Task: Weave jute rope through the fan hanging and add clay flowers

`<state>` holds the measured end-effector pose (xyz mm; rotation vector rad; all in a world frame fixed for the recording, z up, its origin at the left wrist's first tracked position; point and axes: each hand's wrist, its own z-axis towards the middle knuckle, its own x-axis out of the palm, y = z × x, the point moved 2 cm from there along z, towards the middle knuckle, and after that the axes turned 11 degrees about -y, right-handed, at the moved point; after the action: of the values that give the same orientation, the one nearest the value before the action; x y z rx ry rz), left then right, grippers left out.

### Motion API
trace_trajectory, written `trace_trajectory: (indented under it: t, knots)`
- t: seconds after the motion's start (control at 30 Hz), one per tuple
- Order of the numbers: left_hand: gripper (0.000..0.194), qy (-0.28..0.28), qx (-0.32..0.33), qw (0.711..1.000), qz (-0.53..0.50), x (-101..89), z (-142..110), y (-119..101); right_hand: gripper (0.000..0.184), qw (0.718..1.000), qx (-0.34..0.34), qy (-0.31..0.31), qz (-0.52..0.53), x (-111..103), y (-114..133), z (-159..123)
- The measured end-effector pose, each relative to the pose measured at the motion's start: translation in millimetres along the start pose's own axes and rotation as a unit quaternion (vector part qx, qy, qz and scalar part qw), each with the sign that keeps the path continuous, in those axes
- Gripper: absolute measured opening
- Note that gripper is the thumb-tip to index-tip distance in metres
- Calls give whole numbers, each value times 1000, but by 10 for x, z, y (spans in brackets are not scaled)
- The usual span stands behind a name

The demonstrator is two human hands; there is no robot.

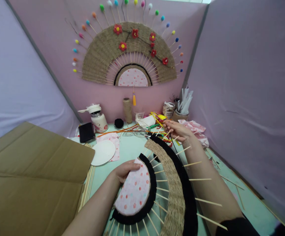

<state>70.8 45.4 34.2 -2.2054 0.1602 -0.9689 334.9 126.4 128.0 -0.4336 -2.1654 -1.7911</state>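
Note:
My left hand (127, 172) grips the flat edge of a half-finished woven fan by its half-round centre (135, 191), covered in pink flowered cloth. The thumb lies on top; the other fingers are hidden behind. Black yarn rings this centre, and thin wooden sticks spread out through a tan woven band (173, 183) and an outer black yarn band (188, 193). At the fan's far end my right hand (178, 130) is closed, fingertips pinched together beside the stick tips. A strand of black yarn (174, 146) runs from these fingers down along the black band.
A finished fan (95, 59) hangs on the pink back wall. Cardboard (34, 183) covers the left side. Behind my hands are a black yarn ball (119, 123), a twine spool (127, 110), a white jar (99, 122), a white disc (103, 152) and tangled coloured strips.

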Motion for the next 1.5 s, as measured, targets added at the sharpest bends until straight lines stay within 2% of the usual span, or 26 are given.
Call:
trace_trajectory:
  t: [0.53,0.8,1.2,1.5]
  knots:
    - [34,-11,3,1000,6,0,27,10,26,994,-84,-44,60,54,-40,38]
    - [34,5,-2,1000,5,30,0,1,26,994,-74,-34,76,63,-123,95]
    - [32,-14,11,1000,20,-45,-12,-9,20,995,-27,-45,83,86,-289,222]
    - [33,-11,13,1000,10,7,-17,-30,19,998,-11,-29,60,134,-351,209]
